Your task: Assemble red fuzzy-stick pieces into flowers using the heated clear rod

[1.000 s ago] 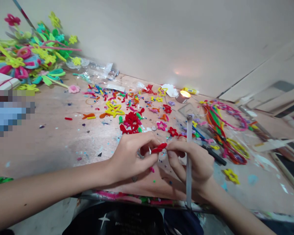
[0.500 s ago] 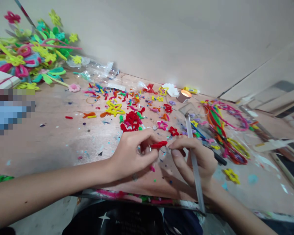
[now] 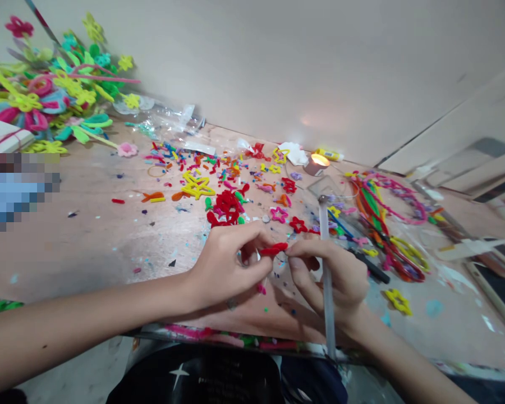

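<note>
Left hand (image 3: 231,264) and right hand (image 3: 332,278) near the counter's (image 3: 88,247) front edge, both grips clamped on a red pipe-cleaner piece (image 3: 273,249), clear plastic rod (image 3: 327,297) against the right hand, black pen (image 3: 371,267) just beside, red pipe-cleaner heap (image 3: 226,207) beyond, lit tea-light candle (image 3: 315,165) near the far edge

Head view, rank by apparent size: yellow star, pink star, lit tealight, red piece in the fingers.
Largest: yellow pipe-cleaner star.
Next, too alike to rank: lit tealight and pink pipe-cleaner star.
Unsure: red pipe-cleaner piece, thin and much nearer the camera.
</note>
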